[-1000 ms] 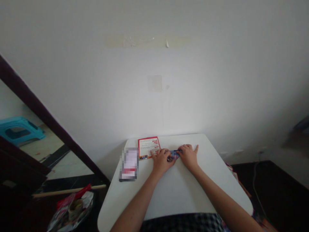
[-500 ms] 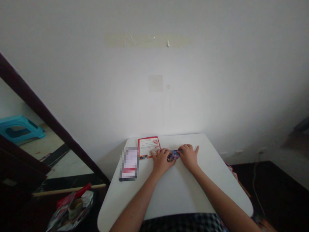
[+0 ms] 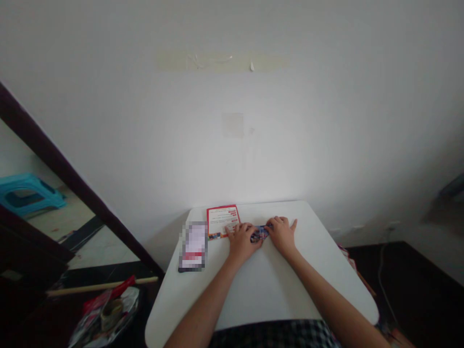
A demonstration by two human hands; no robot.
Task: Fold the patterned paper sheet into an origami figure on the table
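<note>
A small dark-blue printed piece [image 3: 259, 234], which looks like folded paper or card, lies on the white table [image 3: 268, 290] between my hands. My left hand [image 3: 243, 242] has its fingers curled over the piece's left end, with the thumb at its near edge. At the right end, my right hand [image 3: 282, 235] presses down with bent fingers, its thumb sticking out to the right. Both hands hide part of the piece. Just behind my left hand is a red-bordered printed sheet [image 3: 222, 220] with white text panels, partly covered by the fingers.
A blurred-out phone [image 3: 194, 246] lies at the table's left side. The table's far edge meets a white wall [image 3: 326, 121]. On the floor at left are a lined bin [image 3: 119, 314] with rubbish and a wooden stick [image 3: 141, 281]. A leaning mirror [image 3: 79, 179] reflects a blue stool.
The whole view has shifted very slightly. Both hands stay on the blue printed piece in nearly the same pose.
</note>
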